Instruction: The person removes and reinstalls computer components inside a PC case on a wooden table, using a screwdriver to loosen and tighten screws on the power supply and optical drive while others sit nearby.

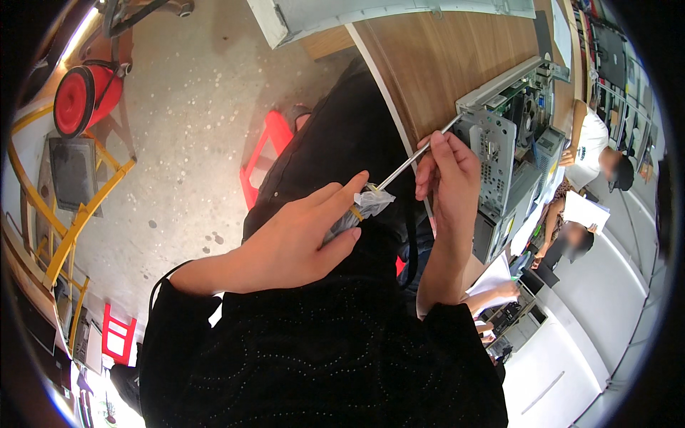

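Left hand (303, 225) is closed around the handle end of a screwdriver (401, 168); clear crinkled plastic (372, 202) covers the handle, and the fingers hide much of it. Right hand (453, 175) pinches the bare metal shaft between thumb and fingers, partway along; its remaining fingers are curled. Screwdriver is tilted, handle over the lap, shaft running up and to the right. Tip is at the near corner of an opened computer case (494, 153); cannot tell whether it is seated in a screw. Case lies on the wooden table (435, 53), to the right of the person, with its perforated metal bracket and a green circuit board (512, 107) exposed. A pale metal panel (342, 12) lies at the table's far end. Red stool (270, 146) on the floor beyond the dark-trousered leg (335, 135). Across the table: a person in a white shirt and dark cap (591, 146).
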{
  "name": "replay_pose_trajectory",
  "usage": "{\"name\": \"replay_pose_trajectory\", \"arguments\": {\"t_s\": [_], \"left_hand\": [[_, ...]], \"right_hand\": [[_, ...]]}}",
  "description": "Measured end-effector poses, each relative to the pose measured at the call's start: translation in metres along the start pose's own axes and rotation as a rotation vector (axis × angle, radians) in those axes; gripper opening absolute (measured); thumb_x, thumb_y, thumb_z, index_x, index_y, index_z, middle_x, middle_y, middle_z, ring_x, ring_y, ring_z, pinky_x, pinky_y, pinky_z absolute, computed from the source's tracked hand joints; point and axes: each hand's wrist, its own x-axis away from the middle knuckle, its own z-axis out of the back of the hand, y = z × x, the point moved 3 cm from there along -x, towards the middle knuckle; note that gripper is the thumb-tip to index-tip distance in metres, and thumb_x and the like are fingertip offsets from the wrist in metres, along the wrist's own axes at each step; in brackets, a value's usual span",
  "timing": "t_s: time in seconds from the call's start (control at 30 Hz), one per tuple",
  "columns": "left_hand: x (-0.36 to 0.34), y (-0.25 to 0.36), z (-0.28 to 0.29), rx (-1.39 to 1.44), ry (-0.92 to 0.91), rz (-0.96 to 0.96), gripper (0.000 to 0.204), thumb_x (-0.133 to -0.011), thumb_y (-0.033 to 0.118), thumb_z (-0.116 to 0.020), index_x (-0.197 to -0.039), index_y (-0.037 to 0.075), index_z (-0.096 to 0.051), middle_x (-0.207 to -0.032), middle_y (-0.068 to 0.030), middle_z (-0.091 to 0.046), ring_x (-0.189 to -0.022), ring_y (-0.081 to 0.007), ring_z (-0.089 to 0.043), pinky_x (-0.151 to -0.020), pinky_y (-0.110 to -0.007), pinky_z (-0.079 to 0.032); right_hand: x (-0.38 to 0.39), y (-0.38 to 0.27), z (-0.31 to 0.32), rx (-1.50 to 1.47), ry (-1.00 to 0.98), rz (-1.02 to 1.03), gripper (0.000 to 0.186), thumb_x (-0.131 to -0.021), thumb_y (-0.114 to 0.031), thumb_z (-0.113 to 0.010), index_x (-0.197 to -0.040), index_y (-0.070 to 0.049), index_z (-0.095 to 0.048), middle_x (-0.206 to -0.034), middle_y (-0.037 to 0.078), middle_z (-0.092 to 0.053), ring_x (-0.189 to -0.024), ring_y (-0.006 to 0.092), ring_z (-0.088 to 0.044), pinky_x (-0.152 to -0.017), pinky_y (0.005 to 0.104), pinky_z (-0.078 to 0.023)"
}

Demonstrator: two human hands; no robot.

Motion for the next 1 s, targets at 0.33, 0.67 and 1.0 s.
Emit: {"name": "replay_pose_trajectory", "arguments": {"t_s": [0.33, 0.67, 1.0], "left_hand": [[-0.006, -0.007, 0.005, 0.408, -0.144, 0.113, 0.058, -0.095, 0.014, -0.055, -0.147, 0.0, -0.033, -0.106, -0.0175, -0.06, -0.076, -0.025, -0.064, -0.065, -0.032, -0.053], [-0.019, -0.044, 0.014, 0.925, -0.297, 0.284, 0.054, -0.098, 0.028, -0.051, -0.14, -0.004, -0.039, -0.109, -0.0242, -0.065, -0.067, -0.0203, -0.068, -0.054, -0.028, -0.058], [0.013, 0.006, 0.013, -0.08, 0.061, -0.045, 0.057, -0.087, 0.015, -0.068, -0.133, 0.001, -0.037, -0.112, -0.0251, -0.056, -0.097, -0.0432, -0.063, -0.077, -0.044, -0.053]], "right_hand": [[-0.004, 0.004, 0.002, -0.05, 0.004, 0.017, 0.034, -0.1, -0.03, -0.056, -0.082, -0.001, -0.06, -0.055, 0.005, -0.056, -0.039, 0.009, -0.048, -0.036, 0.0216, -0.037], [-0.003, -0.001, -0.003, 0.044, 0.059, 0.023, 0.034, -0.098, -0.032, -0.059, -0.079, -0.004, -0.058, -0.053, 0.003, -0.057, -0.038, 0.0084, -0.05, -0.035, 0.0205, -0.035], [-0.005, -0.002, -0.002, 0.003, 0.022, -0.007, 0.031, -0.1, -0.028, -0.054, -0.08, -0.004, -0.058, -0.053, 0.004, -0.058, -0.038, 0.0091, -0.05, -0.035, 0.0205, -0.036]]}}
